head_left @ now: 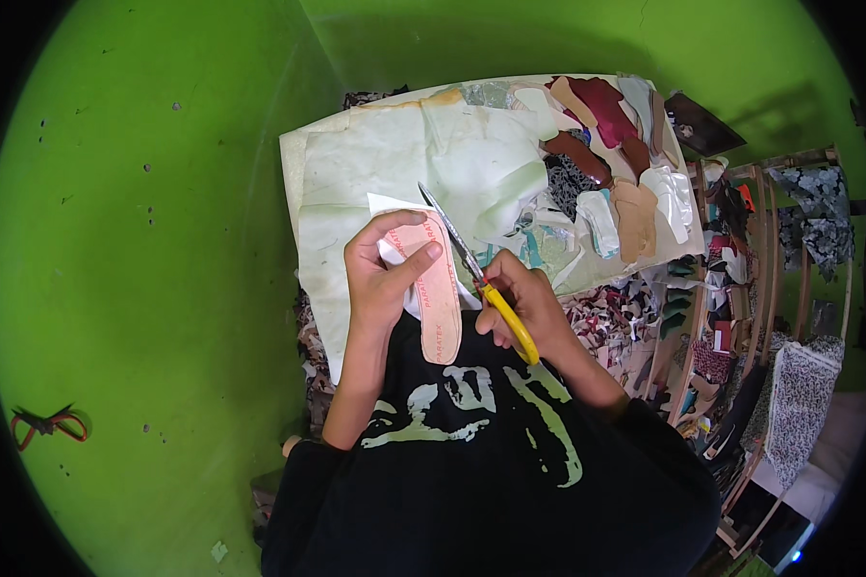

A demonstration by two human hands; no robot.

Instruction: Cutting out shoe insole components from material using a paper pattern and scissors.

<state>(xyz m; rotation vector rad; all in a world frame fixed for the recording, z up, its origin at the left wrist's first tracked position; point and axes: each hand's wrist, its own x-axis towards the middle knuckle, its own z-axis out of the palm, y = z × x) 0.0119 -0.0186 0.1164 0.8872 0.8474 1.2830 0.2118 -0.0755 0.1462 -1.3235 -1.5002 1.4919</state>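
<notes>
My left hand (385,264) pinches a pale pink insole (440,322) between thumb and fingers. Red print runs along the insole, and a dark line follows its edge. A white piece of material (385,202) sticks out behind its top end. In my right hand (529,308) are scissors with yellow handles (510,322), my fingers wrapped round the grips. The metal blades point up and left, beside the right edge of the insole's upper part. Whether the blades touch the insole, I cannot tell.
A table covered with a whitish sheet (356,168) stands ahead. Tan sole-shaped pieces (635,216), maroon material (601,106) and brown pieces (577,154) lie at its right. Fabric scraps (606,322) heap below it. Wooden racks (765,269) stand at right; orange-handled scissors (48,423) are at the left wall.
</notes>
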